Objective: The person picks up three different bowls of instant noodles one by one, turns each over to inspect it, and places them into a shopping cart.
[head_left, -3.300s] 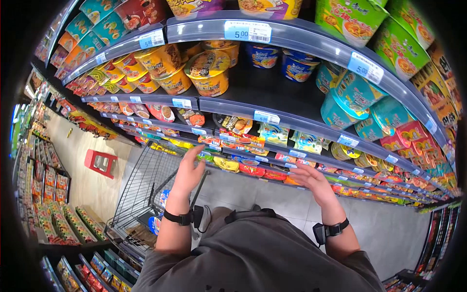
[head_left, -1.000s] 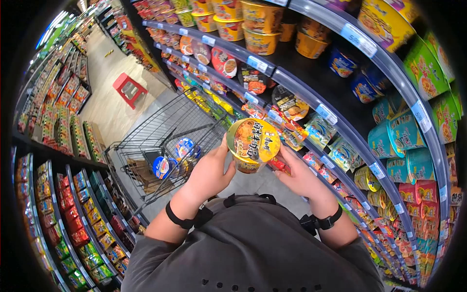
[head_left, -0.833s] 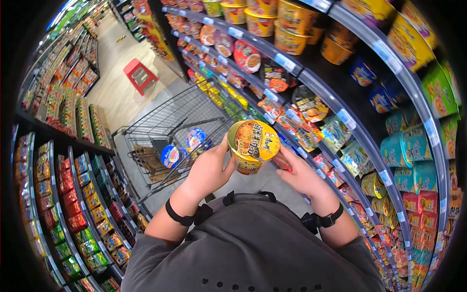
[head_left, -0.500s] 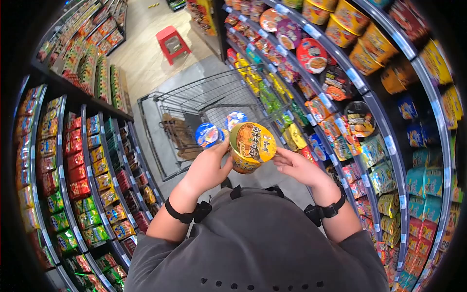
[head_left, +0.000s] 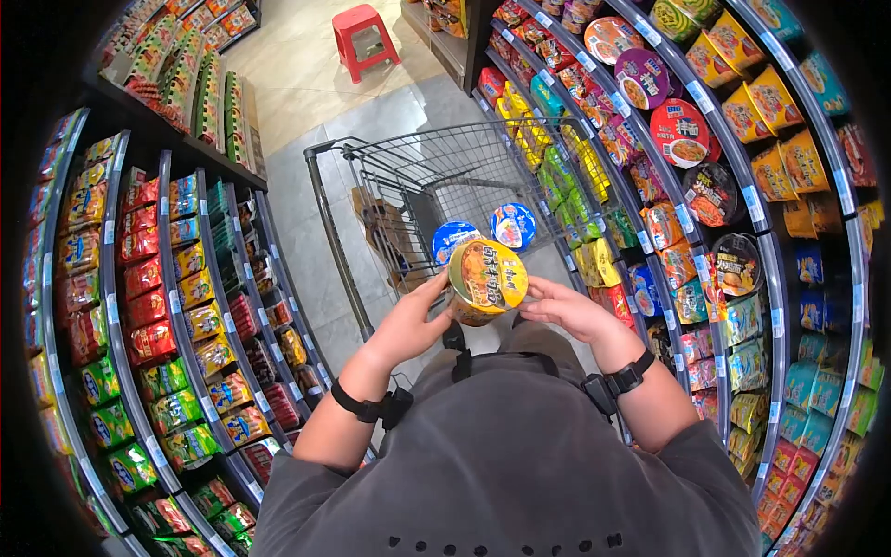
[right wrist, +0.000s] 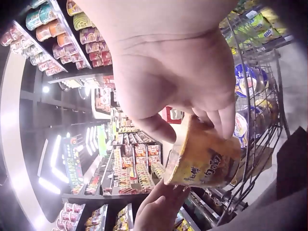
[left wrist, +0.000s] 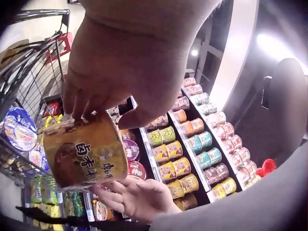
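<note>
A yellow instant noodle cup (head_left: pixel 489 277) with a printed lid is held in front of the torso. My left hand (head_left: pixel 413 316) grips its left side; the left wrist view shows the fingers at the cup's (left wrist: pixel 86 151) edge. My right hand (head_left: pixel 575 311) has its fingers extended, with the tips right at the cup's right side. In the right wrist view, the right thumb stands apart from the other fingers beside the cup (right wrist: pixel 204 156). Just beyond the cup, two blue-lidded noodle cups (head_left: pixel 513 227) lie in a wire shopping cart (head_left: pixel 408 148).
Shelves of noodle cups and packets (head_left: pixel 682 135) rise on the right. Racks of bagged goods (head_left: pixel 153 343) line the left. A red stool (head_left: pixel 365 42) stands on the floor past the cart. A brown carton (head_left: pixel 382 227) shows within the cart's outline.
From empty hands before the shelves, I now hold the yellow noodle cup. My view has turned left from the shelves, and the cart now lies directly ahead. The right fingers have straightened.
</note>
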A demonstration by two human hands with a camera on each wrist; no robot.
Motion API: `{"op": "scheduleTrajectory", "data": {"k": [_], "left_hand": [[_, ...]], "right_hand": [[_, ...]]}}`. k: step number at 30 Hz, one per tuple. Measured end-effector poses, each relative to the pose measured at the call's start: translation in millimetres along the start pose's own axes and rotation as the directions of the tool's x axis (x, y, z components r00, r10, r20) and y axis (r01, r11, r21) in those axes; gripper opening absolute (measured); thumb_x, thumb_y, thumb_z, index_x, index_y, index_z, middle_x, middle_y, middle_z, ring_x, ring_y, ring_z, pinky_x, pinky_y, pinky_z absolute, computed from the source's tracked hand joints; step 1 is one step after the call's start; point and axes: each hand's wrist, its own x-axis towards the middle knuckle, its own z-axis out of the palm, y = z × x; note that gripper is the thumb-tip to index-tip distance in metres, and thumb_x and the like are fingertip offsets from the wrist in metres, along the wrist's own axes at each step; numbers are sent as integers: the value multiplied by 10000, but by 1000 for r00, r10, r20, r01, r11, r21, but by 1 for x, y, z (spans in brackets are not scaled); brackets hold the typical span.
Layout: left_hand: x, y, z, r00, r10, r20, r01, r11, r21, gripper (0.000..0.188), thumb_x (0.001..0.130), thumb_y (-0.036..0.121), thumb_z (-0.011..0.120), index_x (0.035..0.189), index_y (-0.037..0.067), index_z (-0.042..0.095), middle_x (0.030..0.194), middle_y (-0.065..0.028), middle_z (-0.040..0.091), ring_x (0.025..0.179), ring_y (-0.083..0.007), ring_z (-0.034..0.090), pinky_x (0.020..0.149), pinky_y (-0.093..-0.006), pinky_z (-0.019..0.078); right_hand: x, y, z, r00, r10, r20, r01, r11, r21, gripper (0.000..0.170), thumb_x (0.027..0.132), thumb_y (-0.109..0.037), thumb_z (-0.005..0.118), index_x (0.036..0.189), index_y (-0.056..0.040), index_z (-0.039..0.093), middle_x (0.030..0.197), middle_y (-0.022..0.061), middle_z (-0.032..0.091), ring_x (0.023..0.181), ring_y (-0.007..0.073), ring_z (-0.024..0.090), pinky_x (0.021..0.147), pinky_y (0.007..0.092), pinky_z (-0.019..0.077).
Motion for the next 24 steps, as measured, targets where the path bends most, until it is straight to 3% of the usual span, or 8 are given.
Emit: {"op": "scheduleTrajectory", "data": {"k": [5,7,10,11,13,16,20,24], "left_hand": [[37,-26,6,998,-58,-13,55,987,-151,717,941,102,612,1574,-29,299,1515,-238,490,1392,-330,508,1140,-388,418],[58,-37,13,988,-141,-66,103,909,-404,707,959,18,572,1596,-12,266,1525,-194,467,1369,-272,519,1108,-372,449],[96,-40,13,978,-210,13,198,895,-399,726,965,20,567,1606,-15,228,1518,-179,464,1338,-254,540,1073,-347,468],[110,-43,17,977,-213,5,196,888,-416,716,949,68,590,1575,-60,267,1462,-224,529,1315,-287,570,1076,-363,478],[142,-54,25,973,-230,28,225,911,-346,716,940,70,596,1567,-65,279,1443,-231,543,1302,-295,580,1074,-369,480],[185,-56,34,962,-260,84,273,920,-283,714,916,80,610,1545,-78,312,1405,-251,567,1264,-318,611,1061,-381,492],[235,-79,53,938,-319,135,341,919,-199,740,909,126,634,1539,-84,309,1377,-264,584,1239,-318,629,1032,-375,511],[275,-104,69,879,-445,171,459,887,-52,765,907,163,645,1544,-82,298,1376,-289,582,1239,-351,624,1033,-389,499]], "right_hand": [[11,-16,-7,998,-7,-68,11,998,59,800,994,-131,614,1643,-91,149,1620,98,373,1388,181,501,1115,344,446],[17,-22,-20,998,13,-62,-9,998,65,815,995,-125,608,1648,-96,122,1633,102,350,1387,184,503,1113,344,450],[30,-27,-47,994,0,-113,11,996,93,778,996,-117,596,1643,-95,164,1640,102,329,1403,186,484,1107,341,456],[35,-29,-57,992,-17,-127,30,994,104,777,973,-97,585,1640,-96,185,1642,91,327,1427,188,442,1124,351,418],[49,-32,-79,989,-23,-149,44,989,142,747,947,-65,558,1626,-88,247,1649,68,317,1483,192,343,1179,381,330],[73,-34,-111,982,-4,-187,42,979,198,743,944,-51,544,1624,-79,246,1626,79,344,1493,193,325,1198,383,303],[105,-31,-151,974,67,-218,11,940,340,709,939,-48,542,1602,-68,291,1554,106,424,1475,202,361,1201,379,299],[134,-22,-186,969,158,-188,-73,917,393,712,953,-72,533,1611,-62,262,1596,97,371,1475,196,364,1214,363,282]]}}
